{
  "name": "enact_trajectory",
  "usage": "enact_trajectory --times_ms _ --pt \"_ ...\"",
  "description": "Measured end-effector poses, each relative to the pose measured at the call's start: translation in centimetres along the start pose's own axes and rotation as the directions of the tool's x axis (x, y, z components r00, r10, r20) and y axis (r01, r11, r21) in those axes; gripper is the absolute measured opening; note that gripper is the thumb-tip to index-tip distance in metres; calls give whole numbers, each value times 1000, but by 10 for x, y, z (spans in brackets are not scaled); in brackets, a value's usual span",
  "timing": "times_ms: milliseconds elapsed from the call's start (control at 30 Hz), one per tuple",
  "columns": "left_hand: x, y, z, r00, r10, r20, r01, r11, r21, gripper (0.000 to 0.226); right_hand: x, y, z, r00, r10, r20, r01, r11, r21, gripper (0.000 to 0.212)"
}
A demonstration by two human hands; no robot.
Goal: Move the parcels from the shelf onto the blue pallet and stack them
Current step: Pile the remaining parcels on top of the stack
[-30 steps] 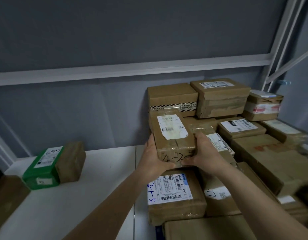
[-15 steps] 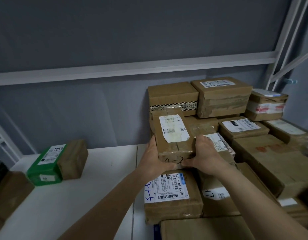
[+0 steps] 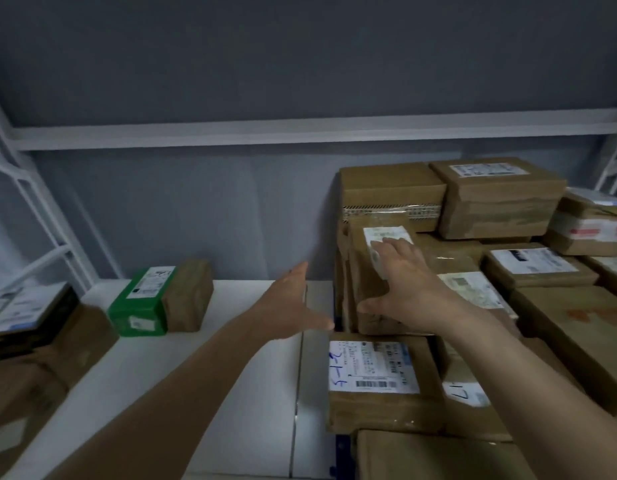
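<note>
A small brown parcel with a white label lies on top of the stack of cardboard parcels at the right. My right hand rests flat on its top, fingers spread over the label. To the left of that parcel my left hand hovers with straight fingers, touching nothing. Slivers of the blue pallet show between the stack and the white shelf. A green-and-brown parcel stands on the shelf at the left.
More parcels lie at the far left edge of the shelf. A parcel with a blue-marked label sits low at the stack's front. White rack beams run along the grey wall behind.
Both hands gripped the small parcel's sides before. Now the left hand has let go and drawn off to the left, and the right hand has slid up onto the parcel's top.
</note>
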State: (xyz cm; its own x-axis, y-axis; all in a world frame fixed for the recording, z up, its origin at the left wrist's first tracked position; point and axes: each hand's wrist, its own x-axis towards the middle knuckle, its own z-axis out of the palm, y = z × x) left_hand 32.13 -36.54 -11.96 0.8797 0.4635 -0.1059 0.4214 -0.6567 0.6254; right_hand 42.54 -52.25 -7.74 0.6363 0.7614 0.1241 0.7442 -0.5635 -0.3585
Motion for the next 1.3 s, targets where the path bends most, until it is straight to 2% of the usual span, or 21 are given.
enact_trajectory --times_ms 167,267,433,733,933,1033,1100,1200,1300 --pt "-26 -44 -26 991 -81 -104 87 995 55 107 14 -49 24 988 -118 98 118 993 6 94" --pt "-45 -72 -40 977 -126 -172 140 987 73 95 24 -79 44 973 -148 175 149 989 8 92" --pt "-79 -120 -62 944 -189 -272 212 975 60 106 39 -126 82 938 -212 272 219 976 7 95" --pt "-128 -205 -94 861 -389 -328 452 881 140 91 57 -213 143 833 -374 407 389 920 49 90" --pt "-152 -269 -118 795 -479 -374 559 817 142 82 71 -276 190 763 -451 463 474 877 73 74" --pt "-160 -304 -133 751 -521 -405 608 784 120 68 80 -307 218 734 -457 502 496 866 64 74" --pt "-161 -327 -144 722 -553 -416 637 765 89 66 87 -325 237 715 -457 530 498 864 74 76" --pt "-156 -355 -162 667 -628 -401 673 739 -39 78 101 -350 260 698 -439 566 463 879 112 80" --pt "-144 -377 -179 638 -663 -391 667 730 -149 87 116 -372 280 705 -416 575 393 903 172 76"
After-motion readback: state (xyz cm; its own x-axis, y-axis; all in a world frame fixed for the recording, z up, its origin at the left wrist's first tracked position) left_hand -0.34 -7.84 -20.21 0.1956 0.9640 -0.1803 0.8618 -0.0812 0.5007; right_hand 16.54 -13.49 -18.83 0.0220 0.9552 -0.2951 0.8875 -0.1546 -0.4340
